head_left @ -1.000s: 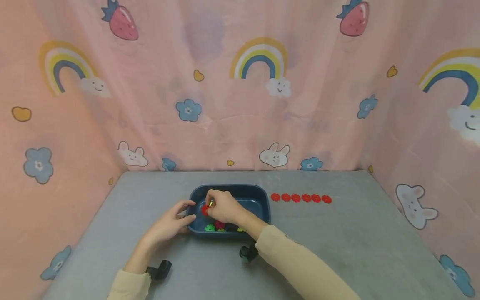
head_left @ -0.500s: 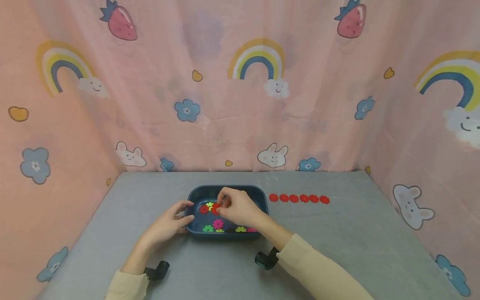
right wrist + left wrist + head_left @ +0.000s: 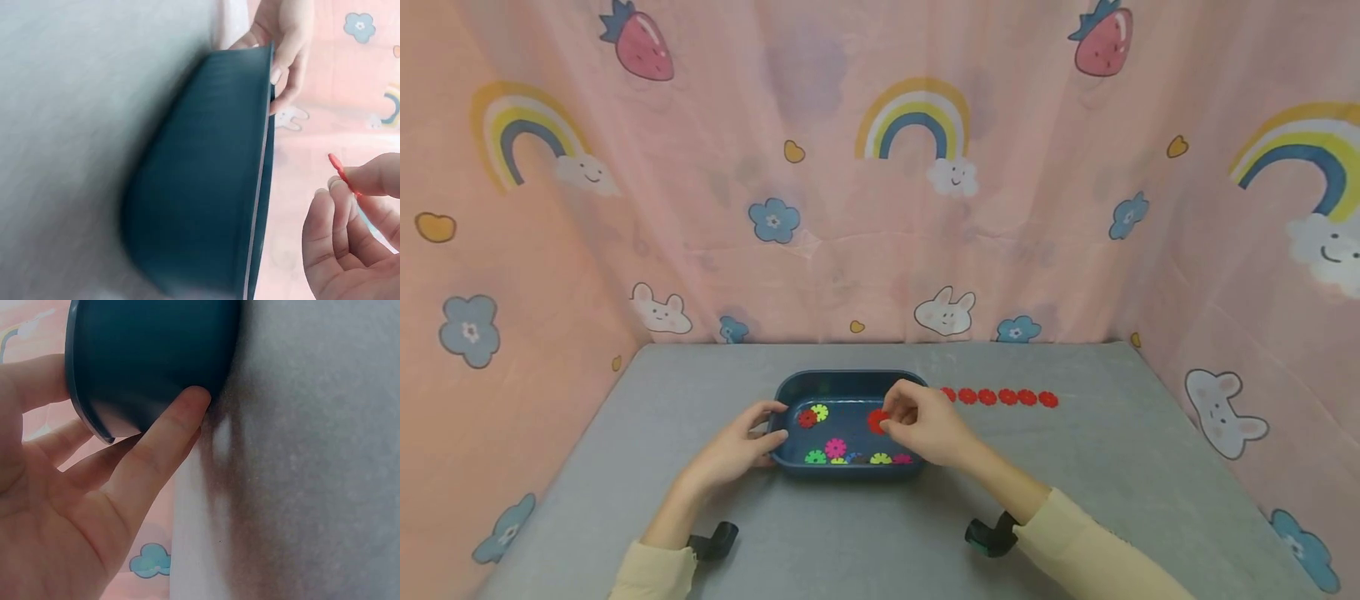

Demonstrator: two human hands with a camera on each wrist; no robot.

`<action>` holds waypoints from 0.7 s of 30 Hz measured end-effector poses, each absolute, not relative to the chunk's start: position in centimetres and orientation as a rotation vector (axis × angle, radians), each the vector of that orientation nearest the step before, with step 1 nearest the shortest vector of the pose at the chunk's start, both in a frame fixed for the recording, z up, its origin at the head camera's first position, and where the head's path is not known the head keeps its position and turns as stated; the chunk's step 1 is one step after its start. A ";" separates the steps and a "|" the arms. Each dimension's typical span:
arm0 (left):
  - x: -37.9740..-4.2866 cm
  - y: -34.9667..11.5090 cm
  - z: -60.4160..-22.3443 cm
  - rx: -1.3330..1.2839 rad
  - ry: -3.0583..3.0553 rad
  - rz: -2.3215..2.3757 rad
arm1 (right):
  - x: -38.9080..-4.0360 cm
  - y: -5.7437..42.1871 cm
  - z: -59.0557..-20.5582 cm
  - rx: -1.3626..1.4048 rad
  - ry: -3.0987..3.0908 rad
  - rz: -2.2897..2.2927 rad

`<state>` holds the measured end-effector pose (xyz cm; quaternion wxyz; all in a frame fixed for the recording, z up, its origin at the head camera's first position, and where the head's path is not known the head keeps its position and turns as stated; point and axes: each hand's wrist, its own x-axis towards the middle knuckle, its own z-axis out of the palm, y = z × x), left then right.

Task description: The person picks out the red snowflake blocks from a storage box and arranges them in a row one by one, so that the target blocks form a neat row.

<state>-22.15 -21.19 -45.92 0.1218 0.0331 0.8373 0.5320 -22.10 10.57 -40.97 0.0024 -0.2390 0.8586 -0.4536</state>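
My right hand (image 3: 932,425) pinches a red snowflake disc (image 3: 877,422) between thumb and fingers, over the right part of the dark blue tray (image 3: 850,472). The right wrist view shows the disc (image 3: 340,167) edge-on, above the tray's rim. At the tray's left end my left hand (image 3: 736,446) grips the rim; in the left wrist view one finger (image 3: 165,434) lies along the outer wall. Inside the tray, a red disc (image 3: 807,419) overlaps a yellow-green disc (image 3: 821,412). Along the near side are a pink disc (image 3: 836,448), a green disc (image 3: 815,457) and several others, partly hidden by the front wall.
Several red discs (image 3: 1007,397) lie in a row on the grey table (image 3: 820,542), right of the tray; my right hand overlaps the row's left end. A pink patterned curtain (image 3: 850,267) hangs behind and at both sides. Each wrist wears a black camera (image 3: 715,542).
My right hand has lifted the red disc away from the other discs at the tray's left and carried it rightward. My left hand stays on the tray's left end.
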 end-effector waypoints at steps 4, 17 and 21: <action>-22.1 -21.2 -45.7 0.100 2.438 1.555 | -21.9 12.4 -41.4 -0.741 2.715 -1.436; -22.1 -21.1 -45.5 0.105 2.445 1.536 | -22.7 19.7 -42.6 -0.614 2.840 -1.407; -22.0 -21.1 -45.5 0.106 2.445 1.535 | -23.0 22.1 -43.1 -0.601 2.889 -1.370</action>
